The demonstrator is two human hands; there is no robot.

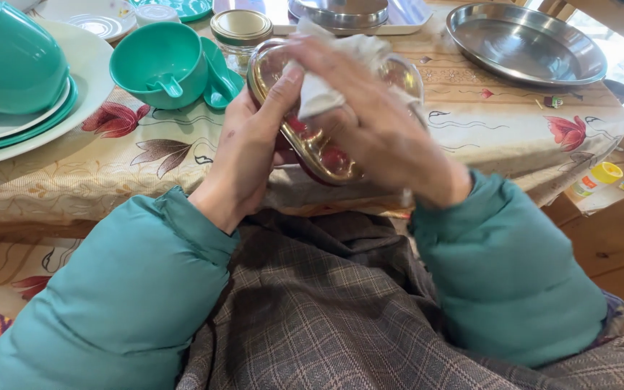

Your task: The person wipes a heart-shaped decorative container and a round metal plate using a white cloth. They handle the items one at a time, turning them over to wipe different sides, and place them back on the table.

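Left hand (243, 155): grips the gold-rimmed glass dish (312, 144) from below, tilted on edge above the lap, at the table's edge.
Dish: steady; better held firm while rubbed.
Right hand (384, 123): closed on a white cloth (326, 90), pressing it into the dish; short circular strokes would suit.
Beyond: steel tray (525, 43) on the floral tablecloth (146, 155).

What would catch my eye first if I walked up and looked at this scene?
Most likely the two hands in the middle: the left hand grips a shiny golden bowl by its rim, while the right hand presses a white cloth into it. Next, the teal cup lying on its side just behind, on the flowered tablecloth. A round steel tray gleams at the far right of the table.
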